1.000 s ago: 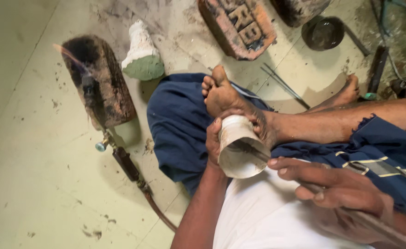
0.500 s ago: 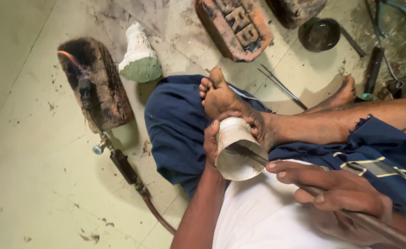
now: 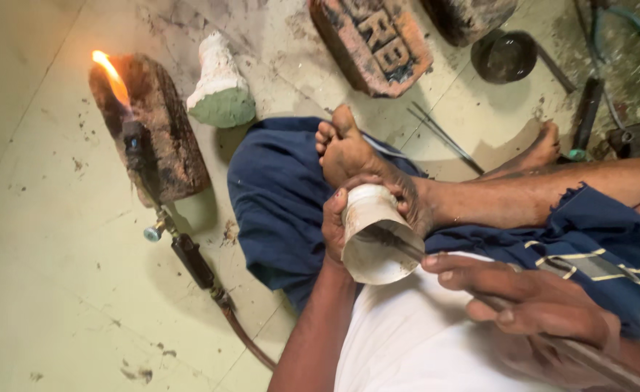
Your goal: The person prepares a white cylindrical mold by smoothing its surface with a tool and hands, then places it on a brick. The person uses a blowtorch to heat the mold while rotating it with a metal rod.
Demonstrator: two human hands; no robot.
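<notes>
**Cylinder gripped against the foot, tool inside it**

Your blue cloth (image 3: pixel 276 196) lay spread under the white cylinder (image 3: pixel 372 239), reaching toward the bricks. The charred brick (image 3: pixel 167 138), well left of the cylinder, carried the lit torch (image 3: pixel 137 145). Your left hand (image 3: pixel 334 225) wrapped the cylinder, fingers closed around it, pressing it against your foot (image 3: pixel 352 152). Your right hand (image 3: pixel 530 297), just right of the cylinder, gripped a thin metal tool (image 3: pixel 400 245) whose tip sat inside its open mouth.

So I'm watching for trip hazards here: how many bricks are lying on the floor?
3. One brick at left under the lit torch, one stamped brick at top centre, one dark brick cut off by the top edge. Others may lie out of frame.
</notes>
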